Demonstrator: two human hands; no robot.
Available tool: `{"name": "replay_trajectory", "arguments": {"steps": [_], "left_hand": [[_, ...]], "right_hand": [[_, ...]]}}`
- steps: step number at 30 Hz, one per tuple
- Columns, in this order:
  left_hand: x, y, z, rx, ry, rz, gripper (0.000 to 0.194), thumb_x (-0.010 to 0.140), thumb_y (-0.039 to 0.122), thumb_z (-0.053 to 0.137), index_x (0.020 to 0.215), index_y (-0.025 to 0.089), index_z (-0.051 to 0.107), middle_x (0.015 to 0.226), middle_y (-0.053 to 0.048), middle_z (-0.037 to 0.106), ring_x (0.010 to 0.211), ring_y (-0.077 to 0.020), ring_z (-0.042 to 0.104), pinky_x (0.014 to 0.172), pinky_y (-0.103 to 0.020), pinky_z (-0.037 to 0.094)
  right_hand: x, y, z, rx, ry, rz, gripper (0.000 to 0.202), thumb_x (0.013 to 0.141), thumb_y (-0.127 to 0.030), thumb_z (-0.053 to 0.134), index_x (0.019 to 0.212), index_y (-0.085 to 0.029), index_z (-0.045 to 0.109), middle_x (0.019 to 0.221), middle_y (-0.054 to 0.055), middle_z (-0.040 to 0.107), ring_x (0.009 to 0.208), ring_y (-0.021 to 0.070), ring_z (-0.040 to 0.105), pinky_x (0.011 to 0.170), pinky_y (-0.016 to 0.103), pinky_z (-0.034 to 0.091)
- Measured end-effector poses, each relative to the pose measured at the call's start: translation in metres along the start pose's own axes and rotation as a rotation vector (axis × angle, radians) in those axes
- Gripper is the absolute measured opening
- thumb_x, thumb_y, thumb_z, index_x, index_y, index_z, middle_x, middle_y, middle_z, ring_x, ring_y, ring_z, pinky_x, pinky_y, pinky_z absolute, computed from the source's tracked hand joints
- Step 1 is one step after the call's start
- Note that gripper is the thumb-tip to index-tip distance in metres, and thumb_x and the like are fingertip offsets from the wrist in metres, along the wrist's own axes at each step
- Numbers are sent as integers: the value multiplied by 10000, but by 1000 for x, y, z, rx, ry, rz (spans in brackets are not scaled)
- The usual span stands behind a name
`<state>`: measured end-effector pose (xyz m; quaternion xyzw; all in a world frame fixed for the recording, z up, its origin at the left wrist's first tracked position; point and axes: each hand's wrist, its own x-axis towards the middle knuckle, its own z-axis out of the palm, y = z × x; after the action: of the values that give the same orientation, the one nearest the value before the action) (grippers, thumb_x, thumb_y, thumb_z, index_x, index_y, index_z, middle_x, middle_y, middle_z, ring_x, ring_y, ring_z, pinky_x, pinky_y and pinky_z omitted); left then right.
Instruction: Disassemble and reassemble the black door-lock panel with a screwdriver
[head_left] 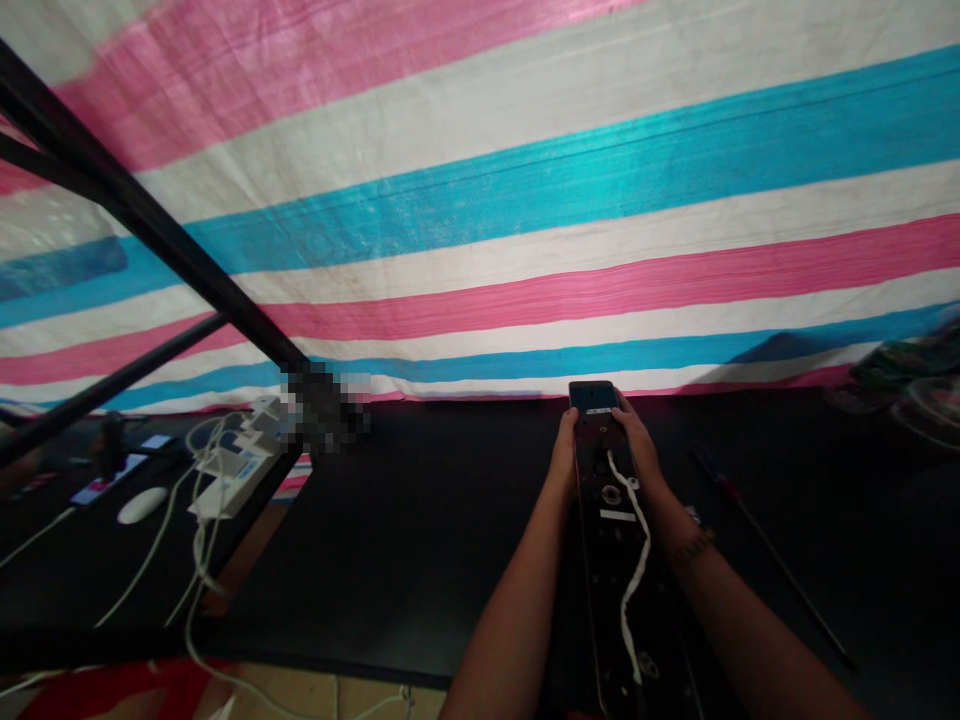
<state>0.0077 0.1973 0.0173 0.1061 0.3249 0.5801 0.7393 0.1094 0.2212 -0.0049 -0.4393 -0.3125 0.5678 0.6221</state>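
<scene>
A long, narrow dark panel (611, 560) stretches away from me over the black table, with a white cord (643, 560) winding along its face. Small round fittings and white labels dot its surface. Its far end has a smooth blue-grey section (591, 396); whether that is a separate piece, I cannot tell. My left hand (566, 450) grips the left edge near that end, thumb on top. Opposite it, my right hand (637, 442) holds the right edge, thumb also on the face. The fingers beneath are hidden. Right of my forearm lies a long-shafted screwdriver (772, 550).
A black table (390, 540) runs beneath everything. At left are a white power strip (236, 485) with tangled cables, a white mouse (142, 505) and a lit phone (109, 480). Black metal bars (165, 245) slant across before a striped tarp (525, 230). Dim clutter (915, 385) sits far right.
</scene>
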Motion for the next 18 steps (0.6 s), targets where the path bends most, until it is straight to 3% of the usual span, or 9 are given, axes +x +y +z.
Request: {"name": "replay_trajectory", "arguments": {"steps": [6, 18], "left_hand": [[-1, 1, 0, -25, -28, -46, 415, 832, 474, 655, 1042, 118, 697, 926, -128, 779, 871, -297, 748, 808, -386, 579], [-3, 2, 2, -50, -18, -59, 381, 820, 465, 664, 985, 124, 702, 923, -126, 781, 867, -291, 749, 800, -373, 582]], "right_hand": [[0, -2, 3, 10, -23, 18, 687, 659, -410, 699, 1321, -234, 657, 1095, 5, 767, 1022, 267, 709, 858, 338, 576], [6, 3, -1, 18, -76, 15, 706, 674, -420, 705, 1353, -239, 633, 1147, -4, 753, 1032, 258, 701, 852, 324, 563]]}}
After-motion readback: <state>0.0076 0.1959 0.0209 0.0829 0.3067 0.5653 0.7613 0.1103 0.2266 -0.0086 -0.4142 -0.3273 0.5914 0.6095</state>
